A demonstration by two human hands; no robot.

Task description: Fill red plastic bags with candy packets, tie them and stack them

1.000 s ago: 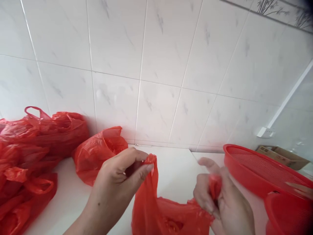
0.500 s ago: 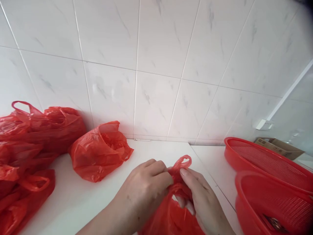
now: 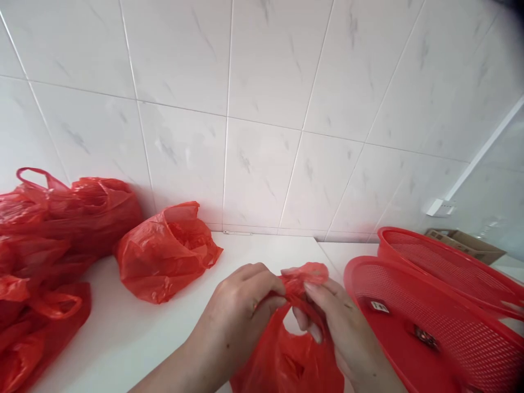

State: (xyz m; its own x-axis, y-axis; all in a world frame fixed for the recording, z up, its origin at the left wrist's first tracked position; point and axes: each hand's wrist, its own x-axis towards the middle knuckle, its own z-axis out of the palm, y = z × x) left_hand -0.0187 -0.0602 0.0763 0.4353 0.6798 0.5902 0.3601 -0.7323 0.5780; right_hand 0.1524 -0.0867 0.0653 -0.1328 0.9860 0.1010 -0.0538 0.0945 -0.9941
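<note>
Both hands meet over a red plastic bag at the bottom centre, at the near side of the white table. My left hand pinches the bag's gathered top between thumb and fingers. On the other side, my right hand grips the same twisted plastic, its thumb on top and fingertips curled beneath. A crumpled end of the bag sticks up above the right thumb. An opening shows below the gathered part, between the hands. What lies inside the bag cannot be made out.
Another red bag stands on the white table near the tiled wall. Several red bags are heaped at the left. At right, a red basket holds small dark items, beside a second red basket. Behind is a cardboard box.
The nearer red basket has shifted left and away from me, showing more of its inside. The bag's upright loop has become a crumpled bunch, and the gap below the gathered plastic is wider.
</note>
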